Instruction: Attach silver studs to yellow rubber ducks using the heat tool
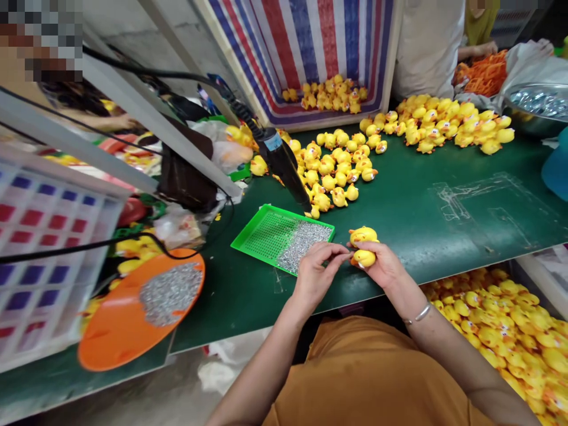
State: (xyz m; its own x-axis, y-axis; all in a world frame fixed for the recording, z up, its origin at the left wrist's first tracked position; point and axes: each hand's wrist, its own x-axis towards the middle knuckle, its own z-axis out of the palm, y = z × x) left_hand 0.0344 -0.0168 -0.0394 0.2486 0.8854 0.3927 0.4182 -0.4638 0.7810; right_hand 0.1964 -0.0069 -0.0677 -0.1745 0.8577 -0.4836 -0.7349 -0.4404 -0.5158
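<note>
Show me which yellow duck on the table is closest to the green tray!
The duck at the pile's tip, almost touching the green tray; the others sit farther away.

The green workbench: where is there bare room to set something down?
Bare green bench top lies right of the right hand, between the far duck pile and the front edge. It's crowded behind the green tray, where yellow rubber ducks pack together.

Your green-topped bench [399,236] carries two loose heaps of yellow toy ducks [339,168], one straight ahead and one further right, next to a steel bowl [536,106]. Nearer you lies a green mesh tray [261,236], partly covered in silver studs [304,245], and an orange tray [110,331] with more sits at the bench's left edge.
</note>
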